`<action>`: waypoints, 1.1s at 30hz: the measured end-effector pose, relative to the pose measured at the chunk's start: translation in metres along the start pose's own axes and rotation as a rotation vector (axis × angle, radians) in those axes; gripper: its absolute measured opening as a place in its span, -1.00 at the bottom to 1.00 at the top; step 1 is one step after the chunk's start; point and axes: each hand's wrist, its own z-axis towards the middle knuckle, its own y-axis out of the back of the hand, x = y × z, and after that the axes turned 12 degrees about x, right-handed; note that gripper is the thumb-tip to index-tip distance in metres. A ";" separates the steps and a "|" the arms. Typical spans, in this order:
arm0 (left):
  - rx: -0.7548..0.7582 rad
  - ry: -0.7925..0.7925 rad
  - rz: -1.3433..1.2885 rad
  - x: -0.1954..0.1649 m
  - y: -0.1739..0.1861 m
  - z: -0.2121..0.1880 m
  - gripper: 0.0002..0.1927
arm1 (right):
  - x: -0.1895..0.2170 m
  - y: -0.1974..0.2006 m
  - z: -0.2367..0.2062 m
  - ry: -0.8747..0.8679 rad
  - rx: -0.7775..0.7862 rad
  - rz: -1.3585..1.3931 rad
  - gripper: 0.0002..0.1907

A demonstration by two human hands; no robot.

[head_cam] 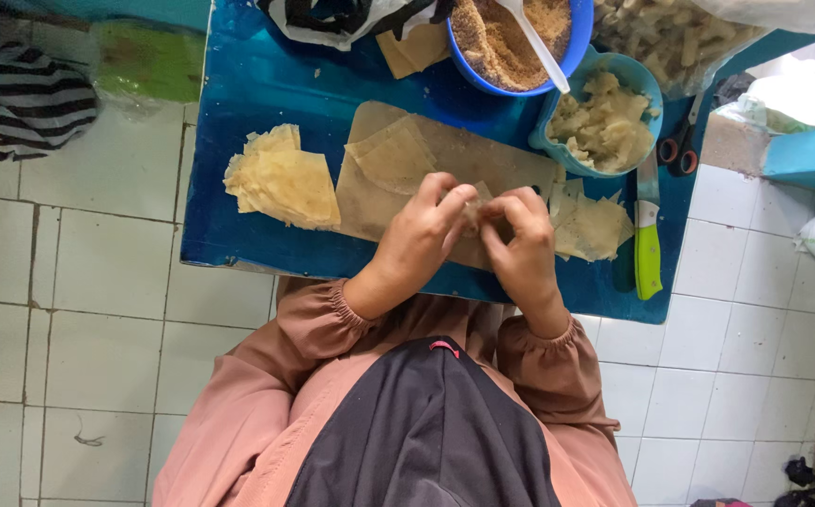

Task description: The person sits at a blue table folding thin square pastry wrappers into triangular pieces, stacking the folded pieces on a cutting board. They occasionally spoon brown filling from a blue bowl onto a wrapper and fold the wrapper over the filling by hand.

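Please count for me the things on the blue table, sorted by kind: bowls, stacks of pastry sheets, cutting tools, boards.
Bowls: 2 (blue bowl of crumbs, teal bowl of filling)
Pastry sheet stacks: 2 (left stack, right stack)
Cutting tools: 2 (green-handled knife, scissors)
Boards: 1 (wooden board)
Total: 7

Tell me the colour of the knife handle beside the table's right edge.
Bright green, with a white band where the knife handle meets the blade; the head view shows it clearly.

blue table [257, 84] | on it: brown board [520, 160], wrapper stack [283, 178], blue bowl [511, 80], green-handled knife [648, 249]
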 end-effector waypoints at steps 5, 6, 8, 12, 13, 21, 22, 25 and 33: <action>0.061 -0.038 0.167 -0.002 0.000 0.001 -0.80 | 0.012 0.011 -0.013 0.079 0.040 -0.254 -0.79; 0.077 -0.042 0.170 -0.002 0.002 0.000 -0.84 | 0.014 0.013 -0.016 0.110 0.060 -0.307 -0.75; 0.091 -0.070 0.186 -0.004 0.007 -0.002 -0.81 | 0.013 0.015 -0.019 0.164 0.055 -0.351 -0.72; 0.157 -0.176 0.234 -0.007 0.020 -0.003 -0.84 | 0.003 0.007 -0.019 0.180 -0.039 -0.269 -0.79; 0.173 -0.197 0.270 -0.007 0.022 0.000 -0.84 | 0.000 0.004 -0.018 0.123 -0.053 -0.198 -0.81; 0.247 -0.264 0.458 -0.001 0.019 0.009 -0.82 | -0.004 -0.002 -0.020 0.032 -0.055 -0.017 -0.87; 0.247 -0.268 0.454 0.001 0.018 0.010 -0.83 | -0.003 -0.001 -0.021 0.048 -0.046 -0.032 -0.85; 0.249 -0.254 0.418 0.006 0.014 0.018 -0.83 | -0.001 0.000 -0.022 0.036 -0.036 -0.036 -0.84; 0.262 -0.190 0.392 0.012 0.014 0.031 -0.91 | 0.003 -0.002 -0.015 -0.060 -0.063 0.057 -0.91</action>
